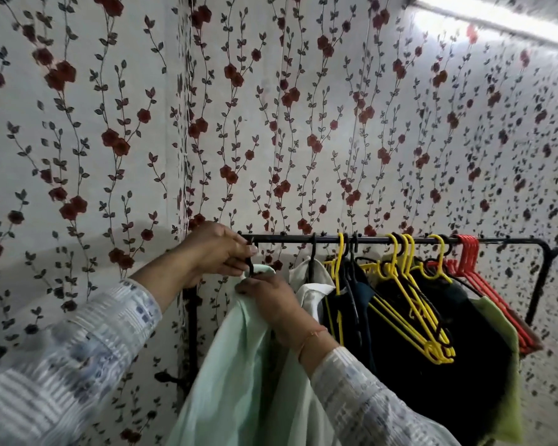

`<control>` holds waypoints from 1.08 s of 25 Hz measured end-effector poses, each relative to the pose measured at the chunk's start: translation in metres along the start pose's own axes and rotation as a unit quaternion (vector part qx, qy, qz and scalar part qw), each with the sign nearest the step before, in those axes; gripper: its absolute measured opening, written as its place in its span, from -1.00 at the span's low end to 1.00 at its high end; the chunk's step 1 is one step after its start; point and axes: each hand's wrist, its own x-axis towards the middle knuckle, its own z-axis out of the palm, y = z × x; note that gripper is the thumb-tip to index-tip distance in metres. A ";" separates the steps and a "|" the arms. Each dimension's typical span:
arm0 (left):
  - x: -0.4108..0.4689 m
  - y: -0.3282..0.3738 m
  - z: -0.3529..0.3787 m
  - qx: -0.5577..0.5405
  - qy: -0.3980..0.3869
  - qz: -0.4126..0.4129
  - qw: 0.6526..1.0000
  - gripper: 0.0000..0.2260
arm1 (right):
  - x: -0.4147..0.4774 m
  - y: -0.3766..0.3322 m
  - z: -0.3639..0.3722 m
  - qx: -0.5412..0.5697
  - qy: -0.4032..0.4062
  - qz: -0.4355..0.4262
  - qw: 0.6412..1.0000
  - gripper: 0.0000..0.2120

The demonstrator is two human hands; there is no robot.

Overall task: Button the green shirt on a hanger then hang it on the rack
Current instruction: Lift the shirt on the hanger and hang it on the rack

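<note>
Green shirt [236, 358] hangs at the left end of the rack [303, 239], on a black hanger [251, 267] whose hook is just under the rail. Left hand [216, 249] grips the hook w/ thumb and fingers pinched round it. Right hand [268, 300] sits just below, its grip closed on the shirt's collar area, fingers curled into the cloth. Whether the hook is over the rail: can't tell, left fingers cover it. Shirt's buttons not visible; its lower part is cut off at the frame bottom. Both forearms reach up from bottom left and centre, in patterned white sleeves. Right of the shirt hang a white garment [313, 284], yellow hangers [409, 294] and red hangers [471, 265].
</note>
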 end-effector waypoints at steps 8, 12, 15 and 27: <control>0.028 0.009 0.023 -0.001 0.144 0.074 0.987 -0.84 | 0.039 -0.018 -0.020 0.029 -0.034 -0.009 0.999 -0.69; 0.038 0.004 0.019 -0.036 0.139 0.046 0.989 -0.86 | 0.060 -0.017 -0.024 0.021 -0.041 0.008 0.999 -0.68; 0.035 -0.001 0.015 -0.010 0.152 0.026 0.988 -0.92 | 0.069 -0.003 -0.024 -0.053 -0.056 0.037 0.996 -0.71; -0.001 -0.026 0.006 0.023 0.130 0.007 0.991 -0.91 | 0.061 0.008 -0.037 -0.254 0.013 -0.013 0.967 -0.69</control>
